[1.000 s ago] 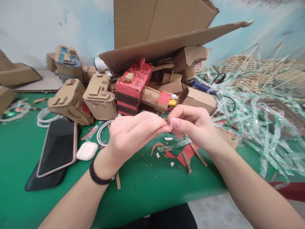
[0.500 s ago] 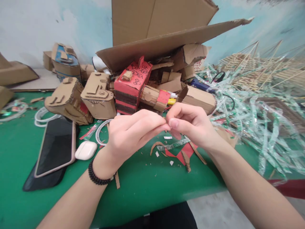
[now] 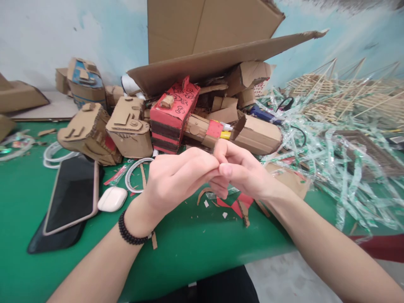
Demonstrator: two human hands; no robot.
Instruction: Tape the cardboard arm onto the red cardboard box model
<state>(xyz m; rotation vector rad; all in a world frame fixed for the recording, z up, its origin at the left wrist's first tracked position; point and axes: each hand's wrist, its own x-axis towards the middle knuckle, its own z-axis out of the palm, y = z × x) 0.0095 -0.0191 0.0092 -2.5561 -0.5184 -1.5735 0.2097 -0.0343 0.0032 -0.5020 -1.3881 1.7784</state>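
My left forearm [image 3: 97,265] and right forearm [image 3: 325,244] are both bare up to the wrists. Just below my left hand [image 3: 183,172] sits a bracelet [image 3: 128,233] of small, round black beads — its rows packed side by side. A short thumbnail [image 3: 226,169] shows on my right hand [image 3: 241,170]. Black clothing [image 3: 227,286] covers my lap — a small, indistinct pale patch [image 3: 192,284] shows there.

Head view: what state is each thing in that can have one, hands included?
Left hand: fingers together, tips meeting the right hand; anything held is hidden.
Right hand: thumb against curled fingers.
Phone: face up, screen dark.
White case: shut.
White ring beside left hand: lying flat.
Large cardboard: folded, one panel raised.
Plastic strips: tangled heap.
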